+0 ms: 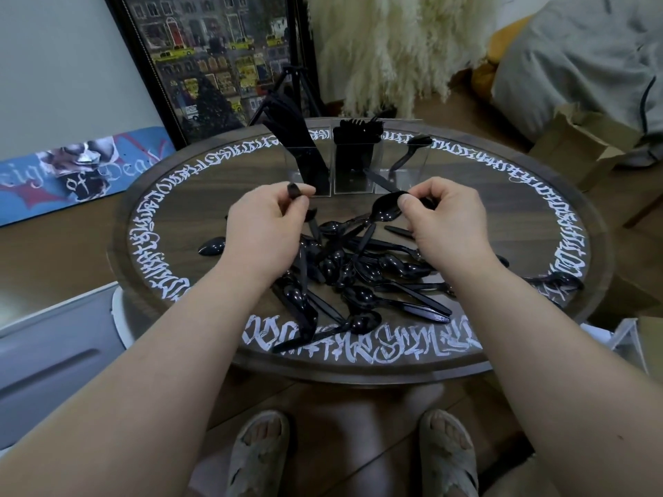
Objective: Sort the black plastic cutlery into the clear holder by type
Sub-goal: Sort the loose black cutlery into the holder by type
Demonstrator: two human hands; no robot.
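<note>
A heap of black plastic cutlery (358, 278), mostly spoons, lies on the round table (538, 217). Behind it stands the clear holder (353, 170) with three compartments: knives lean in the left one, forks fill the middle one, a single spoon stands in the right one. My left hand (265, 224) hovers over the heap's left side and pinches a black handle (295, 191) that points down into the heap. My right hand (445, 217) pinches a black spoon (385, 208) just in front of the holder, bowl toward the left.
A framed picture (215, 59) and tripod legs stand behind the table. A skateboard deck (79, 170) lies on the floor at left, a cardboard box (581, 145) at right. A stray spoon (212, 245) lies left of the heap. My sandalled feet are under the table's near edge.
</note>
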